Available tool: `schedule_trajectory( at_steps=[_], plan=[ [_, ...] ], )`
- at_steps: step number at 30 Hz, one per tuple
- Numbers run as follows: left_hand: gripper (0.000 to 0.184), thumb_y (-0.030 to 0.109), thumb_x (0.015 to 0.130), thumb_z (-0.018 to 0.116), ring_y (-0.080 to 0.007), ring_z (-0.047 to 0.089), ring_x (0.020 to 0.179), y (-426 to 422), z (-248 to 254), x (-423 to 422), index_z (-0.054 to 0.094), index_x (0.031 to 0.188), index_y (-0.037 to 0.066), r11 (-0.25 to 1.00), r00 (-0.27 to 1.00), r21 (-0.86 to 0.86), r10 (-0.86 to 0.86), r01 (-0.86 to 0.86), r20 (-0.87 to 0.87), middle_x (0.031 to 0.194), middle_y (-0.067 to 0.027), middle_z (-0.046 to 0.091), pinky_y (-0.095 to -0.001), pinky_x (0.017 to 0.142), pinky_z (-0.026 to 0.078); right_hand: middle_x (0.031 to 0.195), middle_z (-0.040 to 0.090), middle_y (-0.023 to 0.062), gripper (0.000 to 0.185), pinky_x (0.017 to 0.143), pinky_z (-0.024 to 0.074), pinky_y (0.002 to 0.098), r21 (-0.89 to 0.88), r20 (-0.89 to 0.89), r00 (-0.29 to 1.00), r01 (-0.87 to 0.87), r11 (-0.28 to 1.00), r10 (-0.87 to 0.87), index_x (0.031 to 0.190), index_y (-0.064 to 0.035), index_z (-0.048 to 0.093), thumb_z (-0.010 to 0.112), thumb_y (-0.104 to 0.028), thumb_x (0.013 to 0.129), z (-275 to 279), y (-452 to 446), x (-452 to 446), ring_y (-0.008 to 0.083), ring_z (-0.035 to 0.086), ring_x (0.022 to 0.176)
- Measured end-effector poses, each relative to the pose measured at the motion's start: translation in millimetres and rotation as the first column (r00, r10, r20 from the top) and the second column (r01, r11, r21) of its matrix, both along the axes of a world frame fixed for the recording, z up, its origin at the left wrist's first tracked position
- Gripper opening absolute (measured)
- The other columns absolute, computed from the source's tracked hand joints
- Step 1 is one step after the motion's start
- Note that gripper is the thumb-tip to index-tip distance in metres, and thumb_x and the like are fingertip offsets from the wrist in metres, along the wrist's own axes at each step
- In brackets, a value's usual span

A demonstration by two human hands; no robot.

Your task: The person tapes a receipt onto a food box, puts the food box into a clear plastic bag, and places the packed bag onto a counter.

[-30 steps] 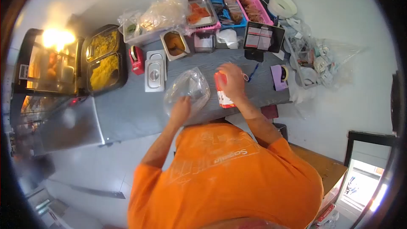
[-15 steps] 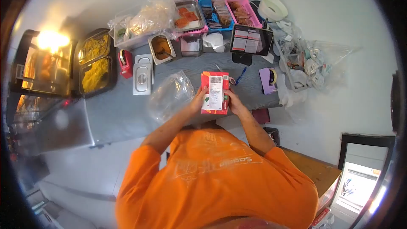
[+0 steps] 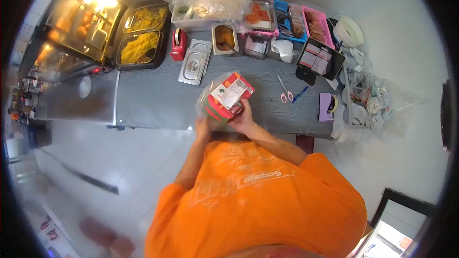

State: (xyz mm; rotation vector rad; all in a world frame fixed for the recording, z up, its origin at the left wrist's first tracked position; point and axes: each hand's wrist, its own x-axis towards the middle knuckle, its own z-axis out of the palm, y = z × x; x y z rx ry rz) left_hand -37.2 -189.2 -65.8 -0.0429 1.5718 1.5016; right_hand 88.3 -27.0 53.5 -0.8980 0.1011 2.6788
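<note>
A red and white box [image 3: 231, 93] with a printed label is tilted above the front edge of the grey table. The clear plastic bag [image 3: 202, 99] lies around the box's left and lower part. My right hand [image 3: 243, 118] grips the box from its lower right side. On the left, my left hand [image 3: 203, 128] is closed at the bag's lower edge, slightly blurred. Scissors [image 3: 285, 91] with pink handles and a blue pen [image 3: 300, 94] lie to the right of the box.
Steel lids [image 3: 193, 66], a red tape dispenser [image 3: 179, 44] and a sauce container [image 3: 224, 39] stand behind. A tablet [image 3: 319, 60] and a purple tape dispenser [image 3: 326, 107] are on the right. Black trays of yellow food [image 3: 139, 48] sit at the left.
The box has tilted and moved left into the plastic bag. My left hand has gone from the box to the bag's edge. The whole view has shifted and turned.
</note>
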Motion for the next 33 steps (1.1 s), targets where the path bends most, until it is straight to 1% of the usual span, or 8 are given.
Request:
schedule_trajectory(
  at_steps=[10,12,13,16,21,26,29,33],
  plan=[
    [0.029,0.023,0.087,0.060,-0.0134,0.058,0.072,-20,-8,46,0.049,0.108,0.005,0.993,0.988,0.098,0.051,-0.066,0.142,0.092,-0.0088,0.059,-0.0292,0.057,0.050,0.110,0.055,0.0062,0.051,0.077,0.0487,0.0409,0.385,0.646,0.691,-0.663,0.642,0.325,0.126,-0.0136,0.044,0.061,-0.034,0.083,-2,73,15,0.0183,0.058,0.095],
    [0.033,0.018,0.081,0.062,-0.0232,0.062,0.076,-45,-105,49,0.053,0.111,0.008,0.983,0.949,0.143,-0.064,0.113,-0.309,0.096,-0.0072,0.060,-0.0361,0.062,0.052,0.090,0.060,0.0059,0.059,0.067,0.0493,0.0333,0.736,0.617,0.727,-0.397,0.548,-0.301,0.132,-0.0052,0.037,0.058,-0.023,0.080,-27,135,43,0.0169,0.061,0.076],
    [0.033,0.018,0.081,0.062,-0.0232,0.062,0.076,-48,-103,48,0.053,0.111,0.008,0.982,0.948,0.144,-0.070,0.120,-0.312,0.096,-0.0072,0.060,-0.0361,0.062,0.052,0.087,0.059,0.0065,0.067,0.065,0.0483,0.0294,0.870,0.413,0.551,-0.473,0.137,-0.725,0.139,-0.0058,0.027,0.056,-0.021,0.080,-111,189,64,0.0169,0.060,0.073],
    [0.031,0.020,0.081,0.061,-0.0254,0.061,0.074,-51,-96,52,0.055,0.109,0.009,0.967,0.959,0.057,-0.238,0.249,-0.151,0.090,-0.0069,0.062,-0.0369,0.063,0.051,0.096,0.062,0.0217,0.078,0.079,0.0461,0.0430,0.557,0.718,0.226,-0.753,0.349,-0.658,0.146,-0.0241,0.010,0.052,-0.014,0.082,-24,225,91,0.0367,0.061,0.085],
    [0.019,0.026,0.083,0.058,-0.0208,0.057,0.063,-44,-79,56,0.059,0.090,0.009,0.958,0.772,0.083,0.168,-0.274,0.613,0.065,-0.0049,0.056,-0.0313,0.056,0.046,0.096,0.062,0.0254,0.080,0.081,0.0434,0.0484,0.450,0.736,0.161,-0.842,0.298,-0.657,0.145,-0.0286,0.007,0.053,-0.013,0.082,-33,246,97,0.0417,0.059,0.088],
    [0.022,0.025,0.085,0.059,-0.0135,0.046,0.049,-21,0,72,0.049,0.072,0.010,0.960,0.929,-0.023,0.276,-0.279,0.245,0.056,-0.0003,0.044,-0.0267,0.048,0.041,0.083,0.063,0.0189,0.070,0.078,0.0464,0.0454,0.585,0.575,0.184,-0.774,0.242,-0.797,0.142,-0.0199,0.018,0.055,-0.016,0.083,-49,241,94,0.0379,0.061,0.080],
    [0.028,0.025,0.087,0.061,-0.0088,0.040,0.043,2,75,78,0.046,0.068,0.011,0.949,0.938,-0.007,0.312,-0.316,-0.149,0.051,0.0029,0.038,-0.0235,0.044,0.036,0.080,0.064,0.0121,0.055,0.075,0.0487,0.0417,0.749,0.508,0.413,-0.646,0.150,-0.756,0.133,-0.0121,0.035,0.059,-0.021,0.084,-56,221,71,0.0300,0.062,0.075],
    [0.023,0.024,0.087,0.061,-0.0072,0.042,0.044,11,130,58,0.051,0.075,0.007,0.907,0.803,0.088,0.408,-0.413,-0.435,0.052,0.0043,0.042,-0.0241,0.042,0.032,0.079,0.064,0.0051,0.039,0.055,0.0500,0.0327,0.605,0.742,0.651,-0.753,0.259,0.158,0.109,-0.0047,0.059,0.056,-0.038,0.087,-87,179,22,0.0150,0.060,0.071]
  ],
)
